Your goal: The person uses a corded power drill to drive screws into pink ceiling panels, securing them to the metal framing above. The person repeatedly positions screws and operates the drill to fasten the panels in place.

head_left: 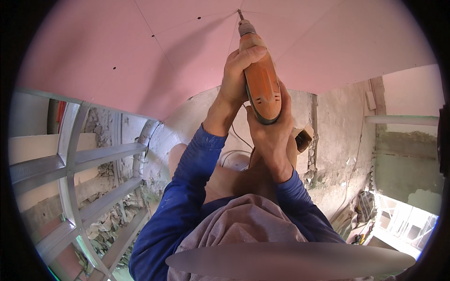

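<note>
An orange power drill points away from me, its slim bit reaching the pink plasterboard. At the bit's tip sits a small dark spot; whether it is a screw I cannot tell. My left hand wraps the front of the drill's body, thumb across its top, just behind the chuck. Closed around the rear and handle is my right hand, though the drill's body hides most of that grip. Several dark screw heads dot the board to the left, near thin pencil lines.
Metal framing studs stand on the left, with rubble behind them. A cable hangs below the drill and loops near my legs. Beside my right wrist is an open brown box. Rough plastered wall and a bright opening lie to the right.
</note>
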A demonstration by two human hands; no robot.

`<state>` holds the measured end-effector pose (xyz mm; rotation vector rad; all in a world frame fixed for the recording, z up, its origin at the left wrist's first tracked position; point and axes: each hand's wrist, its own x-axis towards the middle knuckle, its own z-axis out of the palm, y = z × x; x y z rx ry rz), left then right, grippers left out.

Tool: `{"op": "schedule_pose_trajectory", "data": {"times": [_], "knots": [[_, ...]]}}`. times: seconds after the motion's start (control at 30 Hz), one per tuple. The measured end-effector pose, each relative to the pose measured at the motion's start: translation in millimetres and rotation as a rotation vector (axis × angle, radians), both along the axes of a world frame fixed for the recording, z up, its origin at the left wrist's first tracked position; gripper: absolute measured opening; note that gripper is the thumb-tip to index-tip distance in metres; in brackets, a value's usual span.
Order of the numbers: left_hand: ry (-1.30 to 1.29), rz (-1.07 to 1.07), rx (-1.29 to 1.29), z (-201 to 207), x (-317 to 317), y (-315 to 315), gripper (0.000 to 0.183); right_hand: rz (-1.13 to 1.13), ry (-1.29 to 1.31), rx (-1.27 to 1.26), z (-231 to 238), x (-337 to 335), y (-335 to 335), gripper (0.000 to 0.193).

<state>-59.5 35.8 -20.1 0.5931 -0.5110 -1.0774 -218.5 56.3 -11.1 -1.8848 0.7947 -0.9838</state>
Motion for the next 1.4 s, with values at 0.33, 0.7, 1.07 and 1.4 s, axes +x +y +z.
{"op": "schedule_pose_trajectory", "data": {"times": [0.33, 0.7, 1.07, 1.4], "knots": [[0.031, 0.010, -0.030, 2.4, -2.3, 0.7, 0.027, 0.000, -0.006, -0.103, -4.0, 0.6, -3.0, 0.084], [0.069, -0.008, -0.110, -0.1, -2.6, -0.8, 0.026, 0.004, -0.016, -0.054, -5.4, 0.3, -4.4, 0.082], [0.073, -0.044, -0.131, -9.6, 2.1, -5.9, 0.030, 0.028, -0.026, -0.041, -10.3, 0.2, -7.2, 0.084], [0.104, 0.006, -0.150, -3.3, -4.3, -3.6, 0.025, 0.024, -0.026, -0.002, -7.1, -0.2, -6.4, 0.085]]}}
